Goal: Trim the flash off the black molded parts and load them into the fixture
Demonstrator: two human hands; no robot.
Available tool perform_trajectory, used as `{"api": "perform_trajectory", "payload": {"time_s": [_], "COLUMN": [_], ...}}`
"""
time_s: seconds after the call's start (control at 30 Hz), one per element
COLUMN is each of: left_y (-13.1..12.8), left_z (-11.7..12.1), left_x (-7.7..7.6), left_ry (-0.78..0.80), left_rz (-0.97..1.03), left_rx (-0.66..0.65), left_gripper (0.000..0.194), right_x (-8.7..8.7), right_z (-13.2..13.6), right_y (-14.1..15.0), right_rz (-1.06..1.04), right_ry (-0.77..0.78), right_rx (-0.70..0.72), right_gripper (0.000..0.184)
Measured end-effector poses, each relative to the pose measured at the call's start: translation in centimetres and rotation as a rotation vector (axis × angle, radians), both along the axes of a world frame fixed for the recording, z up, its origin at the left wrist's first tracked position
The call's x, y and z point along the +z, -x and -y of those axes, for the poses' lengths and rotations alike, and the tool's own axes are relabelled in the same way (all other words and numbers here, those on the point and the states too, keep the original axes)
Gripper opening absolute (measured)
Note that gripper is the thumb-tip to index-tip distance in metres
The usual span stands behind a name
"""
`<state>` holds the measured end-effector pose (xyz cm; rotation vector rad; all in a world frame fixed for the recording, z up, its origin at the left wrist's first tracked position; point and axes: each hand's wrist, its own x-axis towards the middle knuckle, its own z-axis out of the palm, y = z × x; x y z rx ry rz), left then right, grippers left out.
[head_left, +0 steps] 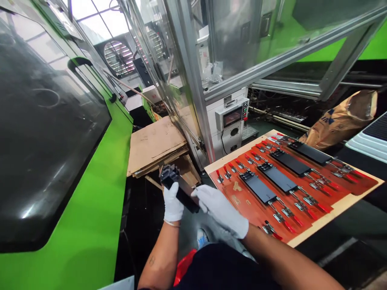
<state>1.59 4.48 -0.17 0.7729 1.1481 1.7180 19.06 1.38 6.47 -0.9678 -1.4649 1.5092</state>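
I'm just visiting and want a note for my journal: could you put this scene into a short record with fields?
Left hand: white-gloved, gripping a black part
Right hand: white-gloved, at the part's near end; grip unclear
Board: red, at right, bearing four dark panels and red-handled clamps
Cardboard: stacked beyond the hands
Machine: green, at left

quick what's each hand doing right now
Left hand: holding the black part.
Right hand: at the same part's edge; grip cannot be told.
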Motion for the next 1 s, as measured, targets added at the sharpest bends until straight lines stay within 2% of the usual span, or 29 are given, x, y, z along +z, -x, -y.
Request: {"api": "perform_trajectory", "payload": {"time_s": [0.07, 0.17, 0.23, 0.3, 0.47, 0.63, 0.73, 0.9, 1.0], "left_y": [0.6, 0.7, 0.3, -0.3, -1.2, -1.7, -1.9, -2.3, -2.5], "left_z": [-0.1, -0.2, -0.3, -0.2, 0.2, 0.3, 0.4, 0.6, 0.8], "left_x": [1.1, 3.4, 4.5, 5.0, 5.3, 5.7, 6.1, 7.1, 7.7], "left_ry": [0.060, -0.033, -0.093, -0.094, -0.075, -0.023, -0.029, -0.092, -0.119], "left_rz": [0.244, 0.466, 0.498, 0.491, 0.471, 0.502, 0.493, 0.416, 0.378], "left_rx": [-0.110, -0.251, -0.301, -0.350, -0.448, -0.461, -0.442, -0.359, -0.332], "left_gripper": [0.047, 0.070, 0.083, 0.084, 0.086, 0.063, 0.067, 0.075, 0.075], "right_x": [-1.2, -2.5, -2.7, -2.5, -2.0, -2.2, -2.2, -1.9, -2.0], "right_z": [-0.5, -0.2, 0.6, 1.5, 3.1, 3.4, 3.7, 4.0, 3.8], "right_y": [-1.5, -3.2, -3.8, -4.0, -4.0, -4.8, -5.2, -5.3, -4.9], "right_rz": [0.125, 0.231, 0.309, 0.381, 0.447, 0.475, 0.503, 0.541, 0.572], "right_ry": [-0.076, -0.135, -0.150, -0.196, -0.284, -0.275, -0.287, -0.309, -0.310], "right_rx": [-0.071, -0.150, -0.182, -0.204, -0.252, -0.292, -0.312, -0.213, -0.221], "right_gripper": [0.027, 0.026, 0.027, 0.030, 0.034, 0.034, 0.034, 0.034, 0.033]}}
